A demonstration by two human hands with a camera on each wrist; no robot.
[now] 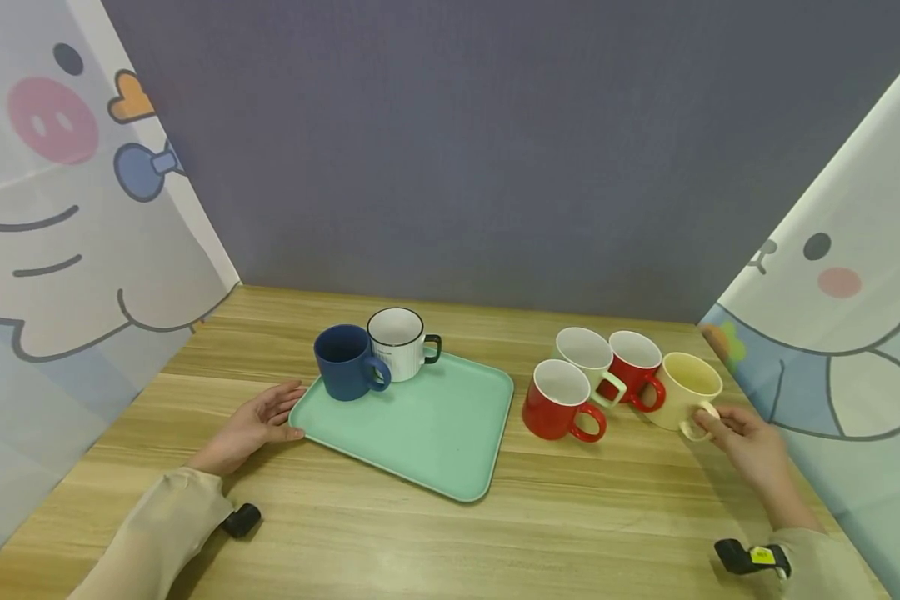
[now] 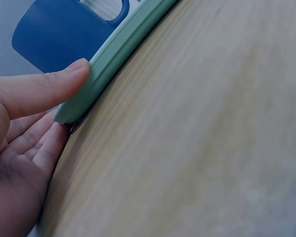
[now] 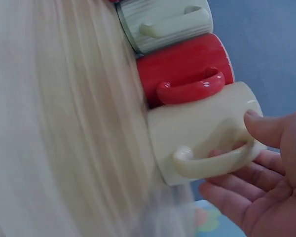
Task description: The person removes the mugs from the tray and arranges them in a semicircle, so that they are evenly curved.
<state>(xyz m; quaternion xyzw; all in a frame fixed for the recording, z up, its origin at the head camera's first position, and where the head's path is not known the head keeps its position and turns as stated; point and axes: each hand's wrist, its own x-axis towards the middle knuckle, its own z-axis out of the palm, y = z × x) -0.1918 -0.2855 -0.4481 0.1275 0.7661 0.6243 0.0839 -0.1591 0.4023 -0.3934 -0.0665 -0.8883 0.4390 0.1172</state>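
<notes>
A mint-green tray [image 1: 429,425] lies on the table with a dark blue mug [image 1: 342,364] and a white mug with a black rim [image 1: 396,343] at its far left. My left hand [image 1: 258,418] touches the tray's left corner; in the left wrist view, its thumb lies against the rim while its fingers reach behind the corner. At the right, my right hand [image 1: 746,442] holds a pale yellow mug [image 1: 669,398] by its handle. In the right wrist view, a fingertip shows through the handle's loop, with the thumb near the mug's rim. This mug stands upright on the table.
Close left of the yellow mug are a red mug [image 1: 635,360], a pale green mug [image 1: 587,350] and another red mug [image 1: 549,412], nearer the tray. A grey panel [image 1: 450,158] rises behind the wooden table [image 1: 390,533], and printed cloths hang at both sides.
</notes>
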